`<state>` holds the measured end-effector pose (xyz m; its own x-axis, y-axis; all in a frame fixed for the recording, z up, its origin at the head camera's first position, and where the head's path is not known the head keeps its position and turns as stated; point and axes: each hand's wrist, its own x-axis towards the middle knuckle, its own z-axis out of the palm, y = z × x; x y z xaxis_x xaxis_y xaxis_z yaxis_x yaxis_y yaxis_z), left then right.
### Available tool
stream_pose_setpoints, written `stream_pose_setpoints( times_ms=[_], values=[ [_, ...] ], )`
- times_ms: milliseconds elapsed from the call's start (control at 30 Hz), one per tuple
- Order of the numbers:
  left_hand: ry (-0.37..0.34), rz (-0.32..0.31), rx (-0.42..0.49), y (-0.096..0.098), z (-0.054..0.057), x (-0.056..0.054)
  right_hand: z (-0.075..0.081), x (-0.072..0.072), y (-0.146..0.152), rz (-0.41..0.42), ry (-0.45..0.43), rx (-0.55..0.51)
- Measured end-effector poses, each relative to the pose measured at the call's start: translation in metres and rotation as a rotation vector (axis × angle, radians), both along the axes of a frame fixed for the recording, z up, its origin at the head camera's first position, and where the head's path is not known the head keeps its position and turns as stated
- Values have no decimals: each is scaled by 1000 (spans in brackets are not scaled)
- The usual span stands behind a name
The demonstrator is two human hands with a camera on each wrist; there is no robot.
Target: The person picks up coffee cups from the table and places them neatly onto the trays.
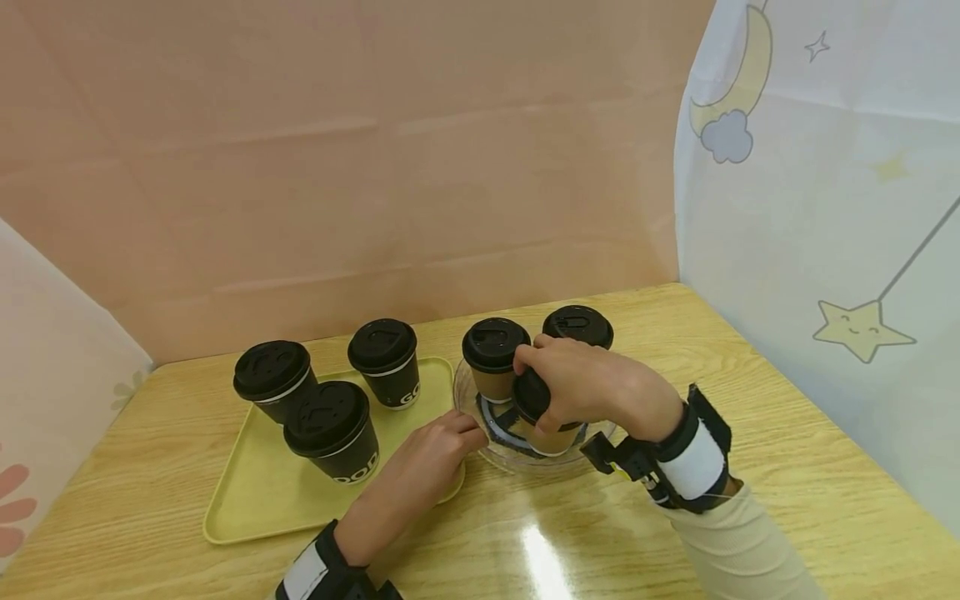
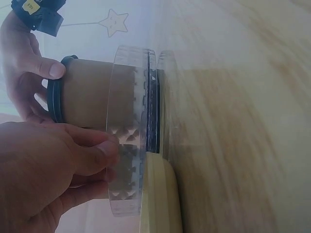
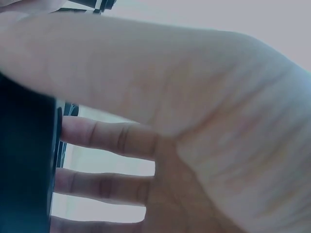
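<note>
My right hand (image 1: 600,387) grips a brown paper cup (image 2: 87,92) by its black lid (image 1: 531,398) from above. The cup stands upright in a clear round plastic tray (image 1: 517,468), or just above its floor; I cannot tell which. With thumb and fingers, my left hand (image 1: 429,454) pinches the tray's near-left wall, seen close up in the left wrist view as a see-through wall (image 2: 125,206). Behind the held cup are another lidded brown cup (image 1: 495,385) and a third black-lidded cup (image 1: 576,323), mostly hidden by my right hand. In the right wrist view, fingers (image 3: 107,138) reach the dark lid (image 3: 24,165).
Left of the clear tray lies a yellow rectangular tray (image 1: 258,496), its right side beside my left hand. Black lidded cups stand on it: one at the back right (image 1: 393,383), one at the left (image 1: 288,402), one in front (image 1: 348,458). A wooden table (image 1: 780,433) carries everything.
</note>
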<state>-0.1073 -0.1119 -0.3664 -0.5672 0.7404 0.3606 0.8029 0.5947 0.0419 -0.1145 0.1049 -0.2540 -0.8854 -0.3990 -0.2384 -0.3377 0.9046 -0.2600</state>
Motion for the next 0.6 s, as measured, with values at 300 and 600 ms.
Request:
stream_pose_setpoints(
  times_ms=[300, 600],
  values=[
    [-19, -6, -5, 0, -2, 1, -3, -1, 0, 20, -13, -18],
    [-1, -1, 4, 0, -1, -1, 0, -3, -1, 12, -11, 2]
  ],
)
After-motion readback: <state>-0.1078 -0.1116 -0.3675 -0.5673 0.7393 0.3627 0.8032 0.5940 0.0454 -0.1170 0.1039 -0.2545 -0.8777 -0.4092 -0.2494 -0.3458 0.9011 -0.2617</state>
